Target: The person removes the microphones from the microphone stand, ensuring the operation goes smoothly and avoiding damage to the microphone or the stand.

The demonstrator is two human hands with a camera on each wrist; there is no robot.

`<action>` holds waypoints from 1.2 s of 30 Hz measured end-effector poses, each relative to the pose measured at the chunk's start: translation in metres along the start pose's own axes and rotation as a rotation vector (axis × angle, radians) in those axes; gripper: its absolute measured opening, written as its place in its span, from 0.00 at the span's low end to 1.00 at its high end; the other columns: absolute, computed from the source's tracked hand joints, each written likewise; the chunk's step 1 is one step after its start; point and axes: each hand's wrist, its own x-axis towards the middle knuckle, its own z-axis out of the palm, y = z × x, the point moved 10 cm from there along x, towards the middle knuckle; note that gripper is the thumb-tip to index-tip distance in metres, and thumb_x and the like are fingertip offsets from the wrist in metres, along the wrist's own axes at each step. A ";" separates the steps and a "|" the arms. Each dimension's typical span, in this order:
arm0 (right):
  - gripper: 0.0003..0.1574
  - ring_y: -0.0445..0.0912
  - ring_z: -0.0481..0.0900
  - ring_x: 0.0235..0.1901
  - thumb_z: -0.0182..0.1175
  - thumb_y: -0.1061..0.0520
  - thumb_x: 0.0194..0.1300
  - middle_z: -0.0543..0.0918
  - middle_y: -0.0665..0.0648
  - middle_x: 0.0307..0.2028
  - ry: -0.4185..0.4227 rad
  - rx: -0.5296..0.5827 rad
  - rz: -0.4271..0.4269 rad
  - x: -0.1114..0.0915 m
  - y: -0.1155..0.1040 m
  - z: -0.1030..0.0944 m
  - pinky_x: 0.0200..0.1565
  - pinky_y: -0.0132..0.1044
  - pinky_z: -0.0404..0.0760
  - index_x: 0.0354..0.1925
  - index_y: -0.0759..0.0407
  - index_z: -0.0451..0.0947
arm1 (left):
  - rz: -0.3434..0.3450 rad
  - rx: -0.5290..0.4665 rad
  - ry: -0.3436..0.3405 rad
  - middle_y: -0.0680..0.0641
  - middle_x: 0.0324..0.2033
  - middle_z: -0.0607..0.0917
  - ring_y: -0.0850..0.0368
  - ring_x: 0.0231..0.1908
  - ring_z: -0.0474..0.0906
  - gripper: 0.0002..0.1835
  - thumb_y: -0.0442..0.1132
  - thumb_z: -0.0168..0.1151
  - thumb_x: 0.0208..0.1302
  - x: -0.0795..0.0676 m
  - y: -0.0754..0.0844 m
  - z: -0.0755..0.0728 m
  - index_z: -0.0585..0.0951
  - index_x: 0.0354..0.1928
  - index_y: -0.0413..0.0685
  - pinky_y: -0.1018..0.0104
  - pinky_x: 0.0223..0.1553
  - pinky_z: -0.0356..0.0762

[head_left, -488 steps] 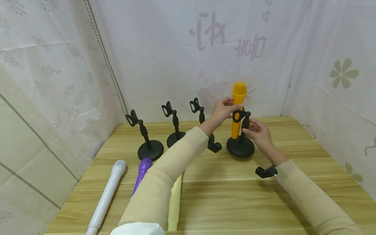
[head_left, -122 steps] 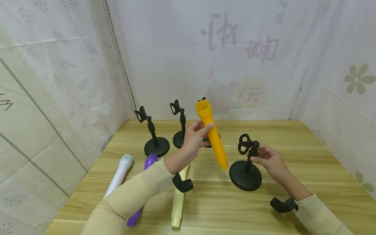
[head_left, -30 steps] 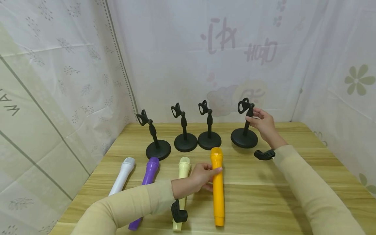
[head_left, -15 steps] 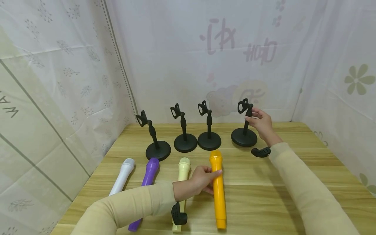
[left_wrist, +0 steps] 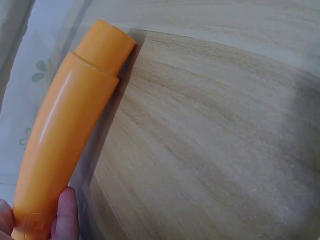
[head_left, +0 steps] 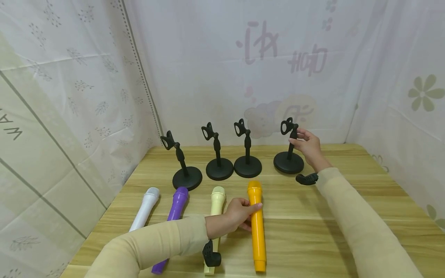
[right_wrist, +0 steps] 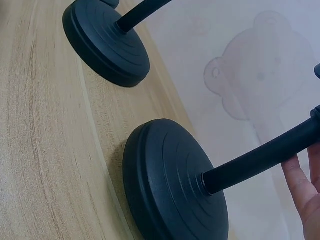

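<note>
My left hand (head_left: 238, 213) grips an orange microphone (head_left: 257, 231) around its upper body, thumb on top. That microphone lies along the table with its head toward the stands; its tail end shows large in the left wrist view. At the back right, my right hand (head_left: 309, 146) pinches the post of a black microphone stand (head_left: 289, 162) just below its clip. In the right wrist view the stand's round base (right_wrist: 170, 185) appears close to the tabletop, fingers at the post. The stand's clip holds nothing.
Three more black stands, left (head_left: 187, 178), middle (head_left: 219, 169) and right (head_left: 247, 166), stand along the back. White (head_left: 144, 210), purple (head_left: 177, 204) and pale yellow (head_left: 217, 200) microphones lie in front, partly under the left arm. A patterned curtain (head_left: 208, 77) hangs behind the table (head_left: 313, 231).
The orange microphone, earlier upright against the right stand, came away and down onto the table. The right stand was drawn nearer, then moved back. Lately the microphone slid slightly toward me.
</note>
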 end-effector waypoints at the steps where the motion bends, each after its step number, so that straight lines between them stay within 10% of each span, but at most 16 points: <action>1: 0.31 0.39 0.80 0.36 0.67 0.67 0.60 0.74 0.54 0.44 0.001 -0.002 0.001 0.000 0.000 0.000 0.45 0.33 0.81 0.60 0.62 0.70 | 0.001 0.004 0.002 0.43 0.27 0.77 0.55 0.22 0.77 0.19 0.48 0.70 0.60 0.000 0.000 0.000 0.74 0.36 0.40 0.55 0.20 0.82; 36: 0.34 0.39 0.81 0.36 0.67 0.66 0.61 0.73 0.53 0.45 0.013 0.038 0.071 0.002 0.021 -0.003 0.57 0.47 0.74 0.64 0.62 0.68 | 0.043 0.055 0.017 0.44 0.28 0.77 0.54 0.19 0.80 0.26 0.46 0.70 0.60 0.004 0.001 0.001 0.71 0.49 0.37 0.56 0.18 0.81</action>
